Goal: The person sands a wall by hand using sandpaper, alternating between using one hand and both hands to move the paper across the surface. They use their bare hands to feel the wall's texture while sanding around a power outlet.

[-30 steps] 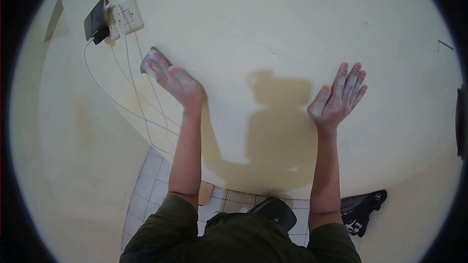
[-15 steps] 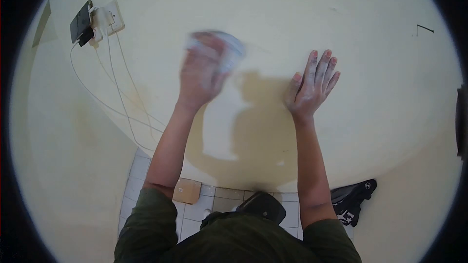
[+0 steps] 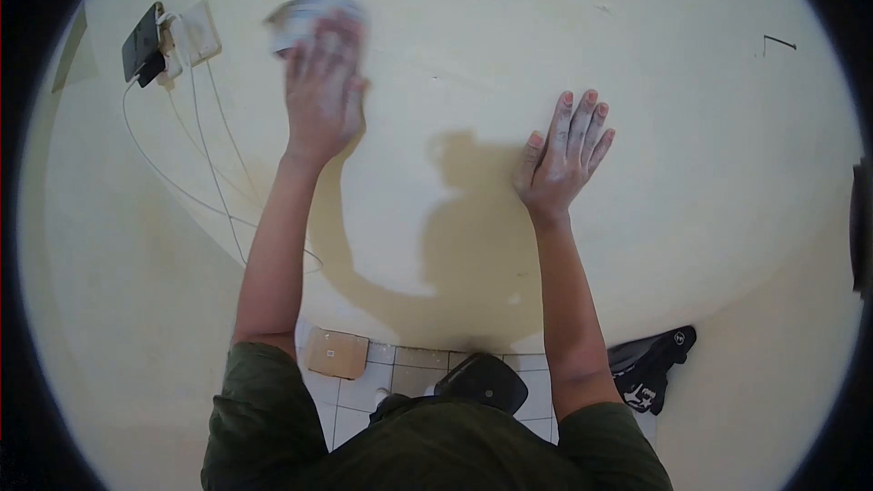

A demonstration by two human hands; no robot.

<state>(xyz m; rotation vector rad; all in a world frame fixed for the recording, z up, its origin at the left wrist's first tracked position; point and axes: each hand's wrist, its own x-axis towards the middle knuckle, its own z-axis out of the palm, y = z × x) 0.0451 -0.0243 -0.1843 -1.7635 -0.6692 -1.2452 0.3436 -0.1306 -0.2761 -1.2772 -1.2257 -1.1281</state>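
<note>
My left hand [image 3: 323, 95] presses a pale blue-and-white sheet [image 3: 303, 20] against the cream wall [image 3: 400, 200], high on the left. The sheet is smeared by motion and has a brownish edge; its exact kind does not show. Its lower part lies under my fingers. Further right, my right hand [image 3: 559, 168] rests on the wall with its fingers stretched up and spread, holding nothing. Whitish dust covers its back and fingers. Shadows of my head and arm fall on the wall between the two hands.
Left of my left hand, a phone [image 3: 142, 44] and chargers hang at a wall socket [image 3: 202, 32], with white cables [image 3: 205, 141] trailing down. A nail [image 3: 779, 42] sticks out at upper right. Below are a cardboard box [image 3: 337, 354], a black object [image 3: 482, 382] and black fabric [image 3: 650, 368].
My left hand has slid up and to the left across the wall with the sheet. My right hand keeps its pose on the wall, while the whole view has shifted slightly.
</note>
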